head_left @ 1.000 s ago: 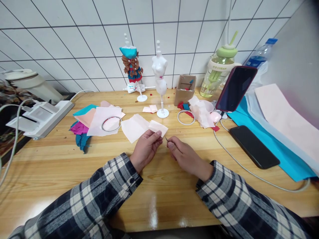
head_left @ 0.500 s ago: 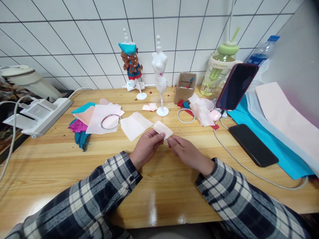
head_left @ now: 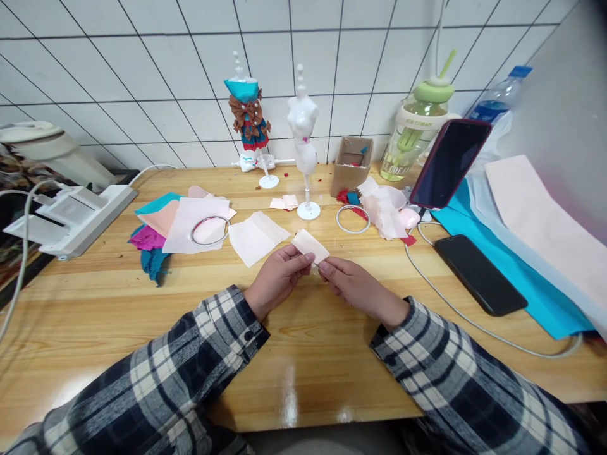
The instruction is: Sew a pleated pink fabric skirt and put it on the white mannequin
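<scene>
Over the middle of the wooden table, my left hand [head_left: 281, 276] pinches a small pale pink piece [head_left: 311, 245] between thumb and fingers. My right hand [head_left: 351, 282] is closed at the lower right edge of that piece; whether it grips the edge or something tiny is too small to tell. A larger pale sheet [head_left: 257, 238] lies flat just left of my hands. Beyond them stands a bare white mannequin [head_left: 303, 129], and a dressed mannequin [head_left: 249, 117] is to its left. Small pink pieces [head_left: 284, 202] lie near the bare mannequin's base.
Coloured sheets [head_left: 159, 221] with one ring [head_left: 210, 230] lie left. Another ring [head_left: 353, 218], a cardboard box [head_left: 351, 165] and crumpled paper [head_left: 382, 212] are right of centre. Farther right are a propped phone [head_left: 449, 163], a flat phone [head_left: 481, 275], a cable and a green-lidded bottle [head_left: 417, 129].
The whole view has shifted very slightly. My hands keep nearly the same pose around the small pink piece.
</scene>
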### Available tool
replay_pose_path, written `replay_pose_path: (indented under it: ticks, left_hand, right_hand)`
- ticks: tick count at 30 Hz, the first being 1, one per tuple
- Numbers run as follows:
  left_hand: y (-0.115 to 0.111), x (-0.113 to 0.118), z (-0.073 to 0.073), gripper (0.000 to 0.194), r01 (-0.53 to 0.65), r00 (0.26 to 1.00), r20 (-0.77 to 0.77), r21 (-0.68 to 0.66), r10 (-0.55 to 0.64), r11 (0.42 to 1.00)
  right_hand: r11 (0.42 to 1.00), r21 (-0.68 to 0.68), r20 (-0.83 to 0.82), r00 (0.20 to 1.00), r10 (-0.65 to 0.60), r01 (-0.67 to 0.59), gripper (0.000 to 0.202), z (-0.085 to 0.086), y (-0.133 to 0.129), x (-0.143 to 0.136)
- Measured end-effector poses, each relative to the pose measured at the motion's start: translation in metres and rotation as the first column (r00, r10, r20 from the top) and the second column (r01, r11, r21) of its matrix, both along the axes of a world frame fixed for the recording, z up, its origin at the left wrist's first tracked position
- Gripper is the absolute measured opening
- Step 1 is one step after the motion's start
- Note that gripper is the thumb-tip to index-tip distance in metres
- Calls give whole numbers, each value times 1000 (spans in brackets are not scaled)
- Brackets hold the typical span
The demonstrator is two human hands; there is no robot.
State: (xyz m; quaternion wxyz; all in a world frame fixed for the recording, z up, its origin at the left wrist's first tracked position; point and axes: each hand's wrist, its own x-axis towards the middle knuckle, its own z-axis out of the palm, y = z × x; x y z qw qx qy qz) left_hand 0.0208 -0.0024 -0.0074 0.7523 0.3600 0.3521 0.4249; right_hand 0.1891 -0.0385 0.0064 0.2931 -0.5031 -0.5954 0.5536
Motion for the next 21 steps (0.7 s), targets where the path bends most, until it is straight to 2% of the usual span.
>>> replay_pose_path:
  ticks: [5, 11, 21]
  left_hand:
    - [0, 0, 0, 19, 11, 1000, -2, -3, -11, 1000]
    - [1, 0, 0, 18, 34, 999, 10, 8, -34, 999]
    - [2, 1, -1, 18, 28, 999, 36, 6, -28, 1000]
  right_hand:
    - [999, -52, -25, 1000, 9, -10, 32, 6, 0, 0]
    - [997, -73, -16, 1000, 6, -7, 32, 5, 0, 1]
    - [999, -31, 47, 999, 19, -18, 32, 5, 1, 2]
